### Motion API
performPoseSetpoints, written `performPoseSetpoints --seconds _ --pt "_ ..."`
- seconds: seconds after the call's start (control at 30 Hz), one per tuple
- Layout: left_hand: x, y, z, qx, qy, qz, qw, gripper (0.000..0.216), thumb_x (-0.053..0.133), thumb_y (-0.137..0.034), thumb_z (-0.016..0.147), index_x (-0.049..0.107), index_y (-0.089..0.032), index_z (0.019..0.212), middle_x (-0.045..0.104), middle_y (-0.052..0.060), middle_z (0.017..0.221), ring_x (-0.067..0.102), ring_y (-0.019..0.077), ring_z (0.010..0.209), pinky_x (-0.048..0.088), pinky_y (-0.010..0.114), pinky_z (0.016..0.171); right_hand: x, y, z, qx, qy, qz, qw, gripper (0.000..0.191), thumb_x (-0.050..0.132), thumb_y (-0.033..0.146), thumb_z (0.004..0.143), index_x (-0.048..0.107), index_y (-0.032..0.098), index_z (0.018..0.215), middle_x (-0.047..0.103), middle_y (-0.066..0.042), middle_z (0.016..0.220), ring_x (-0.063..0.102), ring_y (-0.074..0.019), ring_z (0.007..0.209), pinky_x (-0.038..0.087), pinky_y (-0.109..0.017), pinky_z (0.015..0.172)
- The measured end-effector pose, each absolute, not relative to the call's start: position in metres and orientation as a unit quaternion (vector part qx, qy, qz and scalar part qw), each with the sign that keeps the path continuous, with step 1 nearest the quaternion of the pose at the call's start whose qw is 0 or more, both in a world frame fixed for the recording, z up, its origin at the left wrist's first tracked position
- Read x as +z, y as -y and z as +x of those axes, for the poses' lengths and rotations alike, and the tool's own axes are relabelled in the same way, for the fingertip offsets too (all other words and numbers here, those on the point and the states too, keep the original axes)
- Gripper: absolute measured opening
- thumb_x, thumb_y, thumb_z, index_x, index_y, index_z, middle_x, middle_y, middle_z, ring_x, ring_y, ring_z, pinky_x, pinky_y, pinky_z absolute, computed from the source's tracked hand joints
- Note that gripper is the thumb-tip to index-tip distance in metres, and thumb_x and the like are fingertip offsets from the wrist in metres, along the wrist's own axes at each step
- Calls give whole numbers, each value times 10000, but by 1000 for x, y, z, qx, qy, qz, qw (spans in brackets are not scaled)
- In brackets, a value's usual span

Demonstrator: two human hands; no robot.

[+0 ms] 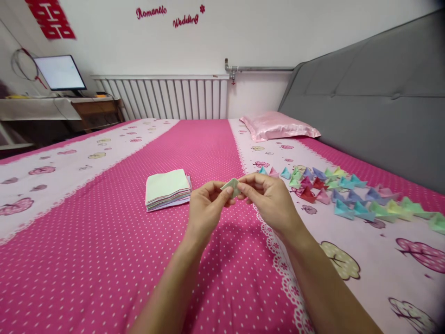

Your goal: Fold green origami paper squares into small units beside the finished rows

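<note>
While you pinch the paper point(235, 184) from both sides, its pale green folded form shows only in part, your thumbs and fingers covering its edges. It is held over the bedspread point(114, 260), near the middle of the scene. Your left hand point(207, 204) is clamped on its left side, your right hand point(269, 194) on its right; the hands are close together, but you cannot tell whether fingertips meet behind it.

Just left of your left hand lies the stack point(167, 185), pale green on top, its lower leaves visible only as thin coloured edges. To the right, folded boats point(354, 198) stand in uneven rows, the far ones overlapping and hard to count, the rightmost cut off by the frame. Farther away, the pillow point(278, 126) lies beside the headboard point(365, 83), which runs out of view. At far left, the monitor point(60, 73) shows nothing readable, and the red sign point(52, 21) is cut off at the top.
</note>
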State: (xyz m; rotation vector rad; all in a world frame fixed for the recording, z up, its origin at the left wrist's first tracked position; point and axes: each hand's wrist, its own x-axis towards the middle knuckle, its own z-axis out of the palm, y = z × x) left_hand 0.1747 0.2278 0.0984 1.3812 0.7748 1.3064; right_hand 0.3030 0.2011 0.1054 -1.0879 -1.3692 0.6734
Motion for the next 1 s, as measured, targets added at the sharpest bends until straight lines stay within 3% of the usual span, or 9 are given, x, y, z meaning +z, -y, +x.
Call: performPoseSetpoints --seconds 0.3,0.5,0.73,1.0 --pt "97 -226 179 502 -366 570 537 165 679 -265 650 601 -122 676 658 31 612 620 132 542 450 203 491 103 -203 301 280 540 -467 641 144 563 262 760 614 142 822 635 -23 693 604 -114 611 485 -237 565" --pt "95 -226 180 488 -366 562 558 194 666 -275 668 572 -116 608 645 31 569 600 112 491 452 195 473 104 -202 301 270 548 -475 633 136 555 256 764 613 147 823 638 -23 700 601 -118 623 482 -248 584" --pt "96 -226 177 471 -353 583 560 196 656 -250 686 547 -114 596 625 22 518 569 91 447 422 170 435 103 -203 304 262 547 -480 634 234 581 327 751 624 159 909 653 -54 837 596 -161 784 458 -319 738" --pt "99 -223 175 429 -340 630 551 158 611 -203 724 550 -112 610 606 -3 514 558 71 446 435 158 451 106 -200 307 286 543 -471 633 207 583 351 747 641 154 778 617 -22 707 534 -122 654 429 -270 644"
